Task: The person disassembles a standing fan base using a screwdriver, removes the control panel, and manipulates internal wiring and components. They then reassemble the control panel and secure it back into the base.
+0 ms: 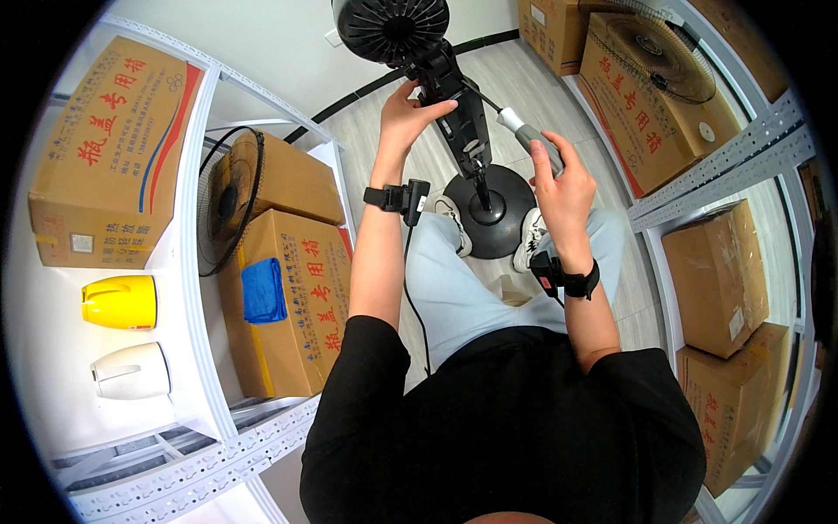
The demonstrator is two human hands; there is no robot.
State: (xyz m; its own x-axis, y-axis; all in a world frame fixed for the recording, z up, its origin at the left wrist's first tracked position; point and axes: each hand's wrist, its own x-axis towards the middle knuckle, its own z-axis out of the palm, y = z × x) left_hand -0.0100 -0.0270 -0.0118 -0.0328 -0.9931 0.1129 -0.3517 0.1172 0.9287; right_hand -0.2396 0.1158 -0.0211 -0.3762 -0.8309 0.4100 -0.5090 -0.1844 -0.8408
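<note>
In front of me stands a black pedestal fan, its motor head (pixel 394 26) without a blade or grille, above a dark column (pixel 463 127) and a round base (pixel 467 242) on the floor. My left hand (pixel 406 120) is closed on the upper column, just under the head, thumb stretched across it. A screwdriver (pixel 532 140) with a grey and white handle is held in my right hand (pixel 566 192). Its thin shaft slants up and left to the upper column; whether the tip sits in a screw cannot be made out.
Shelving on the left bears cardboard boxes (pixel 113 148), a fan grille (pixel 234 196), a folded blue cloth (pixel 264 291), a yellow kettle-like piece (pixel 120 302) and a white one (pixel 131 370). More boxes (pixel 716 279) and another grille (pixel 650 48) sit on the right shelves.
</note>
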